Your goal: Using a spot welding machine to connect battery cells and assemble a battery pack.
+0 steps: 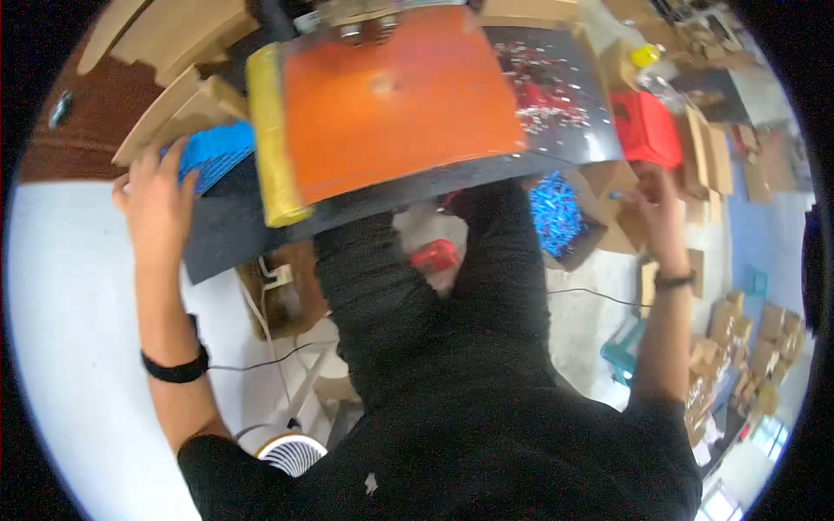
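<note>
On the left, my left hand (pixel 158 195) has its fingers curled over the near left edge of a blue grid-walled tray (pixel 217 154), holding it at the black table's corner. Out to the right, my right hand (pixel 658 208) is in front of a red plastic bin (pixel 645 130). A small blue piece (pixel 617 195) shows at its pinched fingertips; blur hides its exact kind. Between the hands, an orange mat (pixel 400 100) covers the middle of the table, with a yellow roll (pixel 276 139) along its left side.
Small red and white bits (pixel 552 104) lie scattered on the table's right part. Below that edge, an open cardboard box (pixel 599 234) holds many small blue pieces (pixel 556 213). A machine (pixel 365 22) stands at the mat's far edge. Cables hang below the table.
</note>
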Available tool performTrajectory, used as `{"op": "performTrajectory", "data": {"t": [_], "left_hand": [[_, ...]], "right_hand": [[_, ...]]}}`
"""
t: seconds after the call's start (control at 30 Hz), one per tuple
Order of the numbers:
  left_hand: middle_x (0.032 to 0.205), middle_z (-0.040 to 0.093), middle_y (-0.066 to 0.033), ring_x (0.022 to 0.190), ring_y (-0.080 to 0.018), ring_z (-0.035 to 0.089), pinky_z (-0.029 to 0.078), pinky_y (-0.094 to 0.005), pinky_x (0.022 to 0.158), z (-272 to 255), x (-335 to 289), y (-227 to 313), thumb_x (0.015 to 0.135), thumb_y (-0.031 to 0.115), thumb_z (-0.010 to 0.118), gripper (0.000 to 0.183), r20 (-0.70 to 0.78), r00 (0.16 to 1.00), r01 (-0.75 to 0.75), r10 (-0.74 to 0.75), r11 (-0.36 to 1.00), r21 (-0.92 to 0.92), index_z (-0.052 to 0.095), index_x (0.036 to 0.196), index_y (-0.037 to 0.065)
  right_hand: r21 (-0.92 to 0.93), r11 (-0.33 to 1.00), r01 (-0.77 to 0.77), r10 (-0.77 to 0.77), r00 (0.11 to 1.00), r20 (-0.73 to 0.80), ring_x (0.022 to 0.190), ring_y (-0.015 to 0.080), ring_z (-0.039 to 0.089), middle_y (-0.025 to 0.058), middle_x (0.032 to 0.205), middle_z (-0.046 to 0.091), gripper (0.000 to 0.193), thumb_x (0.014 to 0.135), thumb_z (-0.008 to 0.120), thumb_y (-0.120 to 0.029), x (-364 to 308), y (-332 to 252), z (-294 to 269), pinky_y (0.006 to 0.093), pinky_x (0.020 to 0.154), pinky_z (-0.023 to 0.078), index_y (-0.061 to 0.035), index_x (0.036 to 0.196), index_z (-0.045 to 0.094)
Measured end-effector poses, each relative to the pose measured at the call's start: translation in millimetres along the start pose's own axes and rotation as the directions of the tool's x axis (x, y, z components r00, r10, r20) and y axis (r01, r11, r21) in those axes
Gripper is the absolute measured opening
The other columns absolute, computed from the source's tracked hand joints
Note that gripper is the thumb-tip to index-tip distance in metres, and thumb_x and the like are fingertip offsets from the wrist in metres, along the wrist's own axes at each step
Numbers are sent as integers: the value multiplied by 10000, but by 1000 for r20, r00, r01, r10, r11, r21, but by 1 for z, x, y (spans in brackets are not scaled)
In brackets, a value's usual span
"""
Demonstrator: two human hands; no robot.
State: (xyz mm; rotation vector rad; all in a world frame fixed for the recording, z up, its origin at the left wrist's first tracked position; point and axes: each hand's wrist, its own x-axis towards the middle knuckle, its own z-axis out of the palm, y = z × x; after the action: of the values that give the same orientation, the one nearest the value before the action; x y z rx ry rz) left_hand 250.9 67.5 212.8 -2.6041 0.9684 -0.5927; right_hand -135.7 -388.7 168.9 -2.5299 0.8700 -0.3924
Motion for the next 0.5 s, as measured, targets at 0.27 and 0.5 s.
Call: {"op": "performTrajectory", "data": {"t": [0.27,0.5], "left_hand": [[1276,542,-12,1214,-224,477,312,-524,984,18,17,-6,871,323,626,359,155,983,-106,94,991,76,627,1218,234],[1047,625,-96,978,-288,599,451,-386,849,2,8,-10,894,207,622,244,-201,969,-184,143,960,-209,633,1105,85]], "right_hand": [[-327,944,-45,56,998,24,992,366,580,207,994,603,380,817,624,-133,-34,137,40,416,892,457,8,1156,529],[68,971,228,-214,961,-174,932,327,587,153,928,602,145,826,613,-96,45,-13,64,391,830,472,-17,947,619]]}}
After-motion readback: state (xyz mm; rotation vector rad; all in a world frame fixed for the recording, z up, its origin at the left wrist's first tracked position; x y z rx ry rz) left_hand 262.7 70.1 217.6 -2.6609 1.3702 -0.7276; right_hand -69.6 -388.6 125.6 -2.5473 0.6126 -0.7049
